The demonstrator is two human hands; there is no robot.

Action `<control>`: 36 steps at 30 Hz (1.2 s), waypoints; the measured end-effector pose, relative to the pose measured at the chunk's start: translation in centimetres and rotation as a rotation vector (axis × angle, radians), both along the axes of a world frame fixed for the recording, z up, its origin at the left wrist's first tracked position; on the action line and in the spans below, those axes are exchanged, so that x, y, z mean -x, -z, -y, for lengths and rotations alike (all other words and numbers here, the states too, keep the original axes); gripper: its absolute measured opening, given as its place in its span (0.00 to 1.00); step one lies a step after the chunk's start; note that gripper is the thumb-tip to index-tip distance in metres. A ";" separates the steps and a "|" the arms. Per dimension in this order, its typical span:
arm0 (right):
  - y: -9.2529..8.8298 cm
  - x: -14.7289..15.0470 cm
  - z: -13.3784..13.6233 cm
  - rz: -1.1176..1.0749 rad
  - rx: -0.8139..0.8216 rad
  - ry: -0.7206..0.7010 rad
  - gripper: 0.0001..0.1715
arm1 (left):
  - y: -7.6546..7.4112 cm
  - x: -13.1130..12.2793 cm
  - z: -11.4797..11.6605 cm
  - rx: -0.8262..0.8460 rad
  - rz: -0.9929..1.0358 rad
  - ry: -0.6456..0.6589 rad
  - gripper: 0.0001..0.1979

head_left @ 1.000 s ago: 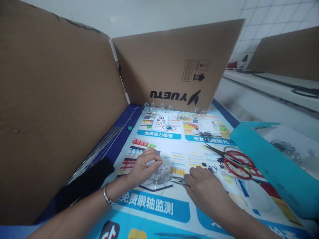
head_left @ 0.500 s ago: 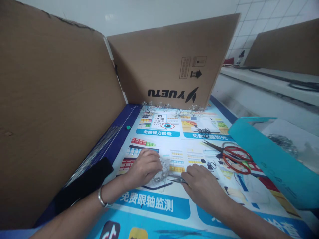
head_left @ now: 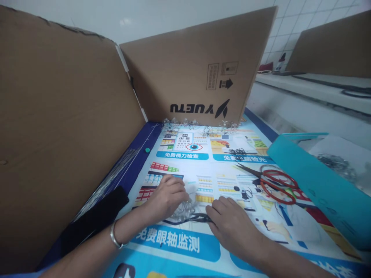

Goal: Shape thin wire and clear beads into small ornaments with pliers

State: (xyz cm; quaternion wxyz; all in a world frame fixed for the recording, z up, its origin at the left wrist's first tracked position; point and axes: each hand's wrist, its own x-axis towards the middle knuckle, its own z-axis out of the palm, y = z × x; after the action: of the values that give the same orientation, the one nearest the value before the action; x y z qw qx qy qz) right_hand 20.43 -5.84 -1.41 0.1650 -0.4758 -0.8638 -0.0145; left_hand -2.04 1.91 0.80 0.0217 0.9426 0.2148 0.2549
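My left hand (head_left: 169, 196), with a silver bangle (head_left: 115, 235) on its wrist, has its fingers closed on a small clear, wiry piece (head_left: 185, 209) just above the printed sheet. What the piece is I cannot make out. In my right hand (head_left: 228, 218) are dark pliers (head_left: 199, 217), held by the handles, which the palm mostly hides. Their jaws point left and reach the lower right side of the wiry piece. Whether the tips grip a wire is too blurred to tell.
Red-handled scissors (head_left: 278, 184) lie on the right, beside a turquoise box (head_left: 315, 193) holding wiry pieces. A coil of dark wire (head_left: 237, 153) sits beyond. Cardboard panels (head_left: 185, 77) stand at the left and back. Straight wires (head_left: 116, 175) and a black object (head_left: 95, 220) lie along the left.
The pliers have moved slightly left and down, closer in against the wiry piece. My left hand still holds that piece. The whole view has shifted a little.
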 end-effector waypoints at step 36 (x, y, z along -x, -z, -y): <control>-0.7 0.9 2.4 0.125 0.183 -0.302 0.28 | -1.5 0.5 0.2 0.054 -0.208 0.111 0.09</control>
State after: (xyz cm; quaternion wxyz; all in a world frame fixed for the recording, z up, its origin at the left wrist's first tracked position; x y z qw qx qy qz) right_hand 19.57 -8.24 -0.73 0.0672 -0.3519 -0.9317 0.0597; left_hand -2.52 1.74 2.35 0.0388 0.9734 0.1702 0.1481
